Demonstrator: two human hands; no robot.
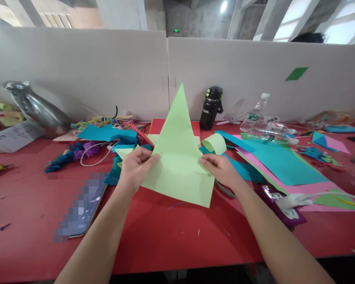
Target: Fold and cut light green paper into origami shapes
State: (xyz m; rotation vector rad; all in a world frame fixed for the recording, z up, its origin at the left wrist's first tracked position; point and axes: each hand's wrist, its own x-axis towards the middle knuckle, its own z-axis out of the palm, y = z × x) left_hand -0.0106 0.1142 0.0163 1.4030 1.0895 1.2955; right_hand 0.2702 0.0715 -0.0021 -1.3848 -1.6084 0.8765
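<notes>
A light green sheet of paper (180, 157) is folded into a tall point that stands up above the red table (171, 236). My left hand (136, 165) pinches its left edge, thumb on top. My right hand (221, 167) pinches the right edge where a folded flap lies. Both hands hold the sheet just above the table top, its lower corner hanging toward me.
A phone (83, 209) lies at the left of my arm. Teal, pink and green sheets (281, 165) lie at the right, with a white plug (292, 201). A black bottle (211, 107), a clear bottle (254, 114), paper scraps (106, 134) and a metal kettle (38, 110) stand by the white partition.
</notes>
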